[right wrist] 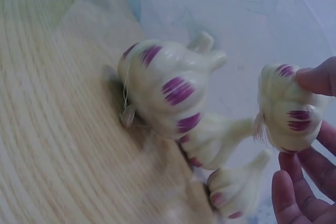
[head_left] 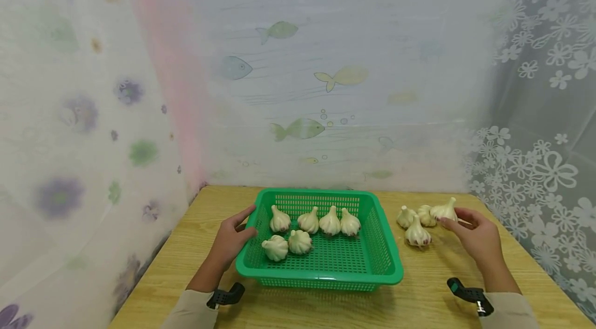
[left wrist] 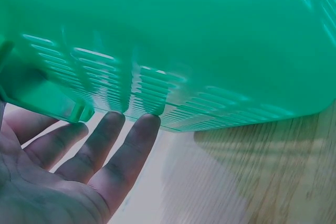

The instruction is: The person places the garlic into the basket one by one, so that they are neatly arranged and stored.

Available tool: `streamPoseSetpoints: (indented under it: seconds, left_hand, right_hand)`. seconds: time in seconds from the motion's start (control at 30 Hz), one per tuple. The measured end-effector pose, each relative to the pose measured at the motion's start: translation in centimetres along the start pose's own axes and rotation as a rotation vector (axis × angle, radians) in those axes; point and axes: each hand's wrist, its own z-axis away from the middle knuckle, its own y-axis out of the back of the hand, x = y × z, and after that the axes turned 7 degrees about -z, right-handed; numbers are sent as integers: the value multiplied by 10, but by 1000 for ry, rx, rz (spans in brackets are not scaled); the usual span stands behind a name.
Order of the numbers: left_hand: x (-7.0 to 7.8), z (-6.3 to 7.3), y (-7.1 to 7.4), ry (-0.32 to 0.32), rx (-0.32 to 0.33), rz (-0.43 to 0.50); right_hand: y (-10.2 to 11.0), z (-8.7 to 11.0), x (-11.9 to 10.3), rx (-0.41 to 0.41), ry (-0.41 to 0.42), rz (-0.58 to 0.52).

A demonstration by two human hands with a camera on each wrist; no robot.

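My left hand [head_left: 229,238] rests at the left side of a green plastic basket [head_left: 321,273], thumb and index finger at its rim. In the left wrist view, the other fingers [left wrist: 128,156] extend fairly straight beside the slotted outer wall. Several garlic bulbs [head_left: 329,221] lie inside, mostly toward the back and left. Over on the right, my right hand [head_left: 479,236] holds a garlic bulb [right wrist: 291,111] between thumb and fingers, its stem pointing up in the head view. Just left of it, three more bulbs [right wrist: 163,87] sit close together on the table.
The wooden table [head_left: 419,287] carries the basket at its middle. Behind it hangs a pale curtain [head_left: 344,153] with printed fish, and flower-patterned sheets [head_left: 554,174] hang at both sides. Each wrist wears a black camera strap [head_left: 470,295].
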Motion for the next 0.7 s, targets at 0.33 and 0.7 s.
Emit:
streamPoseSetpoints:
  seconds: [0.33,0.7]
  left_hand:
    - [0,0,0,-3,2,0]
    - [-3,-1,-1,-4,1,9]
  right_hand:
    - [0,2,-13,-13,38,7]
    - [-4,5,-32,2,89,1]
